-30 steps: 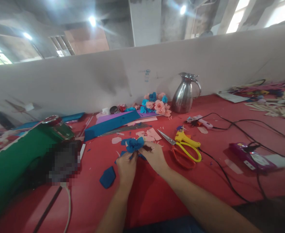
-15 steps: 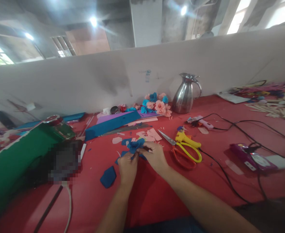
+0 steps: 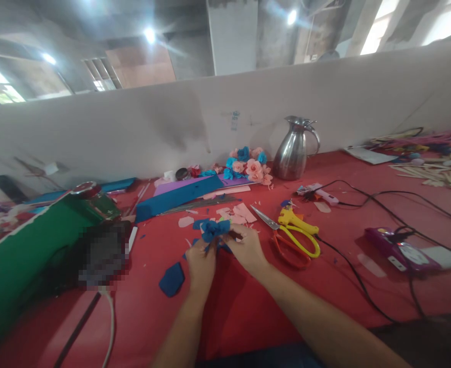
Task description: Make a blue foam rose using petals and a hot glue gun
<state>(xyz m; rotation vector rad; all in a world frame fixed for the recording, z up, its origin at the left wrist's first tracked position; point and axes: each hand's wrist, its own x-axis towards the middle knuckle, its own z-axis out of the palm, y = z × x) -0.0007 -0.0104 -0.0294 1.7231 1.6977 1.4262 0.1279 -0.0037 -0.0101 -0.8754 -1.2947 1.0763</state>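
A blue paper flower (image 3: pixel 212 231) is held just above the red table, between my two hands. My left hand (image 3: pixel 201 260) is closed around its underside, where the fingers hide the base. My right hand (image 3: pixel 245 248) pinches the flower's right edge with thumb and fingers. Flat blue paper pieces lie under and beside the hands, one cut petal (image 3: pixel 172 279) apart on the left. Pink paper scraps (image 3: pixel 244 212) are scattered just beyond the fingers. Right of my right hand lie scissors (image 3: pixel 290 243) with red and yellow handles, partly against a yellow glue gun (image 3: pixel 299 222).
Finished pink and blue paper flowers (image 3: pixel 253 167) stand at the back beside a steel jug (image 3: pixel 294 148). A blue paper strip (image 3: pixel 177 198) lies behind the scraps. Cables run from a purple power strip (image 3: pixel 402 249) on the right. A green box (image 3: pixel 29 255) and a jar (image 3: pixel 95 200) stand left.
The blue flower has turned between my hands, so its ruffled centre now faces more toward me. My fingers have shifted slightly on it; the things on the table stay put.
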